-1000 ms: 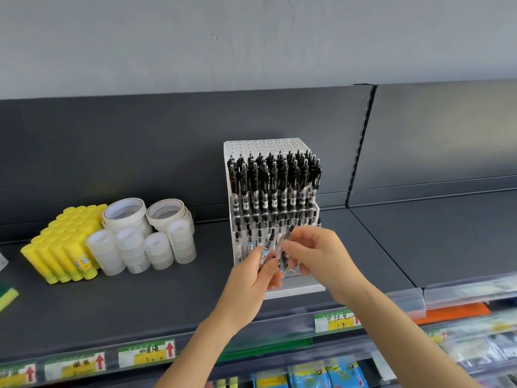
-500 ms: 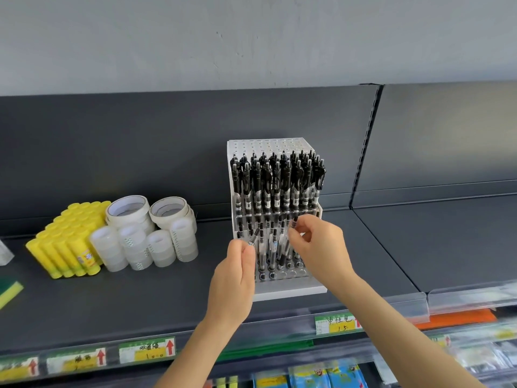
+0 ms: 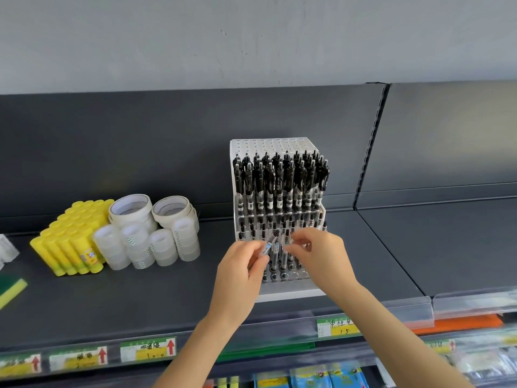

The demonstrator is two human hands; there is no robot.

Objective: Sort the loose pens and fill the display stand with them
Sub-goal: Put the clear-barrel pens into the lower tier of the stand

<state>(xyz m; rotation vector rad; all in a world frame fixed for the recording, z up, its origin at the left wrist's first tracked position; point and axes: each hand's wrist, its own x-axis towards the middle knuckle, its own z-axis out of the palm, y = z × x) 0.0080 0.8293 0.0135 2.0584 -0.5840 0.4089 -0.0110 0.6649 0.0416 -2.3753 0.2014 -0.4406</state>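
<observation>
A white stepped display stand (image 3: pixel 291 294) sits on the dark shelf, its upper rows packed with black pens (image 3: pixel 279 183). Several front holes show no pens. My left hand (image 3: pixel 240 275) holds a small bunch of loose pens (image 3: pixel 270 246) slanted in front of the stand's lower rows. My right hand (image 3: pixel 319 259) is just right of it, fingers pinched at a pen near the tops of that bunch; which pen it grips is hard to tell.
Yellow glue sticks (image 3: pixel 72 242) and stacked tape rolls (image 3: pixel 148 231) stand left of the stand. A green-yellow sponge (image 3: pixel 11 292) lies at the far left. Price labels (image 3: pixel 148 350) line the shelf's front rail, with packaged goods on the shelf below.
Both hands stayed at the stand's front rows. The right hand went up to the stand's middle rows and came back beside the left hand's pens. The view shifted slightly.
</observation>
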